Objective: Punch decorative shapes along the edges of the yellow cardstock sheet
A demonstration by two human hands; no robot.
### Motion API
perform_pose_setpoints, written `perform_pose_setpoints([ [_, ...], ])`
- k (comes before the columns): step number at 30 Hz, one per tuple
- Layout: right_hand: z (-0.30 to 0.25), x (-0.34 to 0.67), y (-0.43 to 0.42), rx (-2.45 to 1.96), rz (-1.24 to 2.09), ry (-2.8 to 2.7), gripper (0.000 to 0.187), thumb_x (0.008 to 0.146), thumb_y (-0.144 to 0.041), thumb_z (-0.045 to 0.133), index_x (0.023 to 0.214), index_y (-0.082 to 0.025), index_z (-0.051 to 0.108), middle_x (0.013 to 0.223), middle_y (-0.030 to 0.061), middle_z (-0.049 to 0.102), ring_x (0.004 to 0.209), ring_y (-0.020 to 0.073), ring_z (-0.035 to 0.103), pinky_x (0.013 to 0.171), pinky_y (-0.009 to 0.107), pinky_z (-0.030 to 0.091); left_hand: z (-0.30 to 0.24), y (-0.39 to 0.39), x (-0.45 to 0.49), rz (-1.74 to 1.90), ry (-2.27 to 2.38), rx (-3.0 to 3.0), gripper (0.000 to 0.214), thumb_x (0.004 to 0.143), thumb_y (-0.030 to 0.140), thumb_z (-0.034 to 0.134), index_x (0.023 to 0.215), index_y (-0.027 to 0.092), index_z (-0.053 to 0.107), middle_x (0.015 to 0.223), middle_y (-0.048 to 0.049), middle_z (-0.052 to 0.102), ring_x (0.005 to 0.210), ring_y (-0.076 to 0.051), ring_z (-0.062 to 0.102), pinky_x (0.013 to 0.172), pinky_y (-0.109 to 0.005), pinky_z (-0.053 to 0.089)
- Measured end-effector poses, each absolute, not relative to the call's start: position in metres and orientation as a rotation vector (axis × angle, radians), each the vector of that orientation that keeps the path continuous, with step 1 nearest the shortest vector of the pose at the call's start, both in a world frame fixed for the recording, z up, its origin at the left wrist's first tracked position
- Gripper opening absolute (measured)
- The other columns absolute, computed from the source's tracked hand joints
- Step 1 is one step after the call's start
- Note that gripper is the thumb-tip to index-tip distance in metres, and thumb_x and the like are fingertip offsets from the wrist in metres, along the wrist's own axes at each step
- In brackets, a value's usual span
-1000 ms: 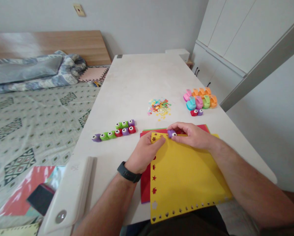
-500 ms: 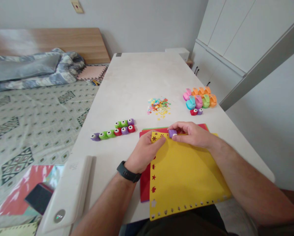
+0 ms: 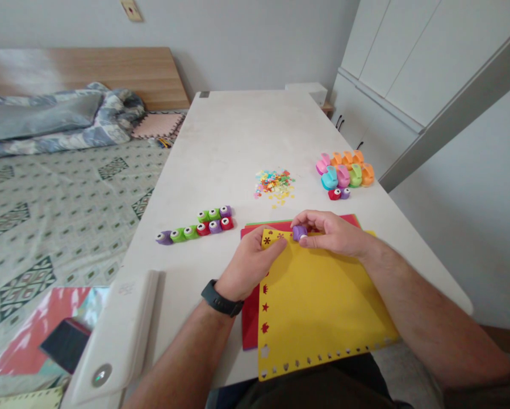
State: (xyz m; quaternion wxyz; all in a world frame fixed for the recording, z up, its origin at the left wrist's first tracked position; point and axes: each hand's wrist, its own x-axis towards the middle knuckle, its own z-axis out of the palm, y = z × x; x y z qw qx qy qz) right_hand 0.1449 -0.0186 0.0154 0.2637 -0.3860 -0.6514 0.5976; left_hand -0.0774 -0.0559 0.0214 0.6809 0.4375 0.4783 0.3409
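Observation:
A sheet of yellow paper [image 3: 323, 295] lies tilted over a stack of coloured sheets, with cut-out shapes along its left, bottom and upper left edges. My left hand [image 3: 257, 258] pinches its upper left corner, thumb on top and fingers behind. In my right hand [image 3: 329, 233] is a small purple craft punch [image 3: 299, 233], set on the paper's top edge just right of the left thumb. Fingers and thumb close around the punch. Under the yellow sheet a red sheet [image 3: 250, 318] shows at the left.
Several small punches [image 3: 190, 231] stand in rows at the left. Larger lever punches [image 3: 343, 176] cluster at the right, with two small ones [image 3: 339, 193] in front. Paper confetti [image 3: 275, 183] is heaped mid-table. A white device [image 3: 118, 335] sits along the near left edge.
The white top of the purple punch shows less now, and the punch has tilted slightly in my right hand. My left hand keeps its hold on the paper. The view has shifted slightly.

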Motion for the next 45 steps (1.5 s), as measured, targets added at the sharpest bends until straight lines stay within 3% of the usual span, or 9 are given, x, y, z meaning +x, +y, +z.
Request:
perform_pose_setpoints([
  [13,0.0154,0.1414,-0.0209,-1.093,1.638,-1.683,0.031,0.08,-0.023,0.078,0.107,-0.019,0.066,0.094,0.0026,0.066,0.088,0.0173,0.061,0.081,0.033,0.049,0.0193,-0.0562,-0.0777,0.759,1.072,0.993,0.031,0.082,0.039,0.076,0.1,0.017,0.062,0.09,-0.0047,0.075,0.07,-0.017,0.071,0.06,-0.026,0.053],
  [21,0.0143,0.1393,-0.021,-1.112,1.655,-1.623,0.029,0.077,-0.023,0.079,0.103,-0.018,0.066,0.091,0.0016,0.066,0.085,0.0161,0.06,0.078,0.031,0.047,0.0237,-0.0565,-0.0776,0.746,1.128,1.053,0.027,0.085,0.037,0.074,0.098,0.016,0.063,0.084,-0.0025,0.073,0.058,-0.01,0.061,0.049,-0.019,0.044],
  [34,0.0143,0.1368,-0.0188,-1.183,1.686,-1.605,0.03,0.074,-0.022,0.08,0.1,-0.018,0.068,0.089,0.0019,0.066,0.081,0.0156,0.059,0.074,0.031,0.046,0.0199,-0.0565,-0.0773,0.758,1.083,1.01,0.03,0.084,0.04,0.076,0.098,0.018,0.061,0.086,-0.003,0.073,0.068,-0.015,0.068,0.059,-0.024,0.051],
  [45,0.0108,0.1365,-0.017,-1.174,1.693,-1.59,0.03,0.073,-0.024,0.082,0.1,-0.018,0.069,0.087,0.0012,0.066,0.079,0.0148,0.058,0.071,0.03,0.047,0.0202,-0.0553,-0.0778,0.762,1.142,1.05,0.032,0.082,0.041,0.078,0.097,0.018,0.063,0.082,-0.0019,0.072,0.065,-0.014,0.065,0.057,-0.023,0.047],
])
